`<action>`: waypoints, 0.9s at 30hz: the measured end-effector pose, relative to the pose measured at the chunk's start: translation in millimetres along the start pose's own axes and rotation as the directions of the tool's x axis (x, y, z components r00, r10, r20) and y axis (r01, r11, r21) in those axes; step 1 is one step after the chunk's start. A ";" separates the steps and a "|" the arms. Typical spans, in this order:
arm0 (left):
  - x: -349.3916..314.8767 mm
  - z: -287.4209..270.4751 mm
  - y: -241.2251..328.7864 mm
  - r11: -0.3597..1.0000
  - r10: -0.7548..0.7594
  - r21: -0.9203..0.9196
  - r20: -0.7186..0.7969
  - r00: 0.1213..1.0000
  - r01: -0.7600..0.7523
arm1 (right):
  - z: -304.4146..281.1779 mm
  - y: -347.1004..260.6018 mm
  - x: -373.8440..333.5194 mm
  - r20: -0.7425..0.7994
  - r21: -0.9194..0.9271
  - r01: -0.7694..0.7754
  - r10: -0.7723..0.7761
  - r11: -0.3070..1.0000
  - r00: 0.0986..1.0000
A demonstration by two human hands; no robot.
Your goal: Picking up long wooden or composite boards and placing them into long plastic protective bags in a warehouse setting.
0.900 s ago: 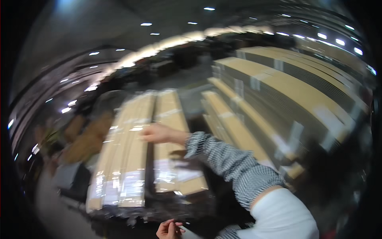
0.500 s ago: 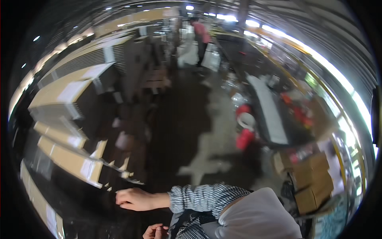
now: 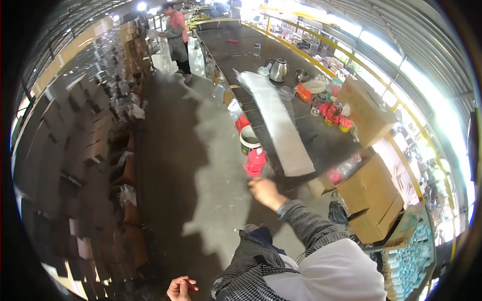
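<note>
My right hand (image 3: pixel 266 193) reaches forward at the lower middle, its sleeve a dark check. Its fingers are smeared by motion, so their grip is unclear. Just beyond it stands a red plastic jug (image 3: pixel 255 161) on the floor, with a visible gap between them in the picture. My left hand (image 3: pixel 182 288) hangs low near the bottom edge, fingers loosely curved and apart, with nothing seen in it. A white bucket (image 3: pixel 249 138) stands behind the jug, beside the long dark table (image 3: pixel 228 52).
On the table lie a white sheet strip (image 3: pixel 281 128), a metal kettle (image 3: pixel 278 70) and several jars. Cardboard boxes (image 3: pixel 371 193) stand at right, near a crate of light-blue items (image 3: pixel 409 258). Stacked cartons (image 3: pixel 95 133) line the left. Another person (image 3: pixel 176 40) stands far ahead.
My view has swung to the right, bringing the table and boxes nearer the middle. My right hand now lies close to the red jug instead of near the carton stacks.
</note>
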State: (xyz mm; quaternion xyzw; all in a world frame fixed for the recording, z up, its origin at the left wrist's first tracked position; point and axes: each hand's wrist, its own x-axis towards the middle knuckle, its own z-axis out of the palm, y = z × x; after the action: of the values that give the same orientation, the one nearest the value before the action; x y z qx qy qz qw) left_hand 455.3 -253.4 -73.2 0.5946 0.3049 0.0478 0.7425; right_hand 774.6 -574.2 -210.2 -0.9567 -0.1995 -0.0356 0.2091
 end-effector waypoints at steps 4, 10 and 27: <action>68.6 117.1 -12.7 0.993 -0.098 -0.062 -0.002 0.995 0.098 | -14.5 201.5 21.6 0.020 -0.342 -0.121 0.136 0.932 0.991; 117.5 250.2 -12.9 1.000 -0.003 -0.005 0.256 0.967 0.005 | -20.5 325.2 25.9 0.480 -0.265 0.515 -0.352 0.815 0.804; -12.4 322.5 -73.1 1.000 0.003 -0.003 -0.074 0.997 -0.003 | -38.0 357.1 70.5 0.522 -0.214 0.835 -0.664 0.506 0.536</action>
State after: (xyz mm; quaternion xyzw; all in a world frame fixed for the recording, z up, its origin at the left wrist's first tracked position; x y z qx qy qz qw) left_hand 588.3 -555.3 -100.4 0.5918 0.3314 0.0713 0.7314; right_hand 981.5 -861.5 -302.7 -0.7757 -0.6241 0.0141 -0.0927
